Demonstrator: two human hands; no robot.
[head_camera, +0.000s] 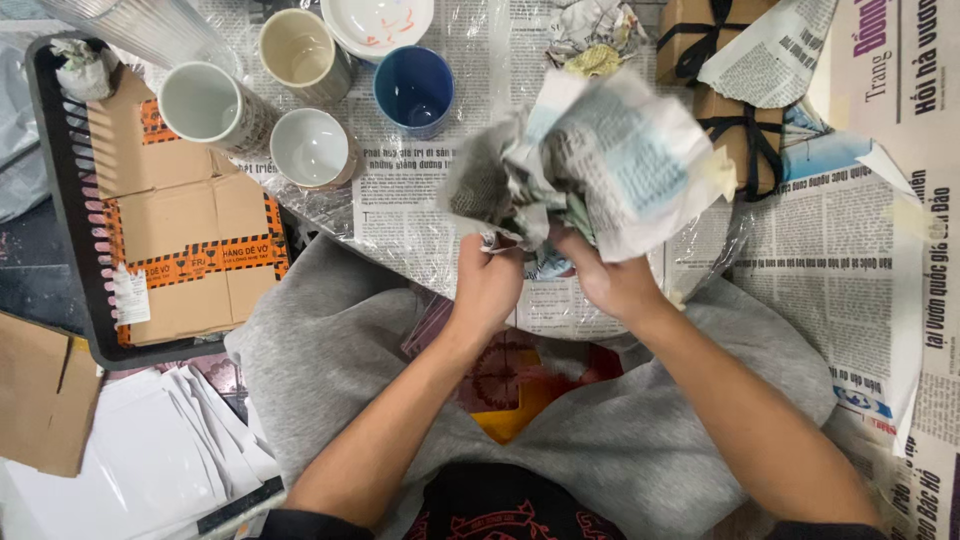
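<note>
Over the person's grey lap, both hands hold up a big crumpled bundle of printed newspaper (590, 165). The left hand (487, 285) is closed on the bundle's lower left edge, and the right hand (608, 280) is closed on its lower middle. The bundle sits just above and beyond the hands, and it spreads mostly to the right, so the right hand is under more of it. Behind it on the newspaper-covered table (830, 250) stand a dark blue round cup (413, 90) and a small white cup (312, 148). A brown cardboard box with orange tape (185, 235) lies far to the left.
</note>
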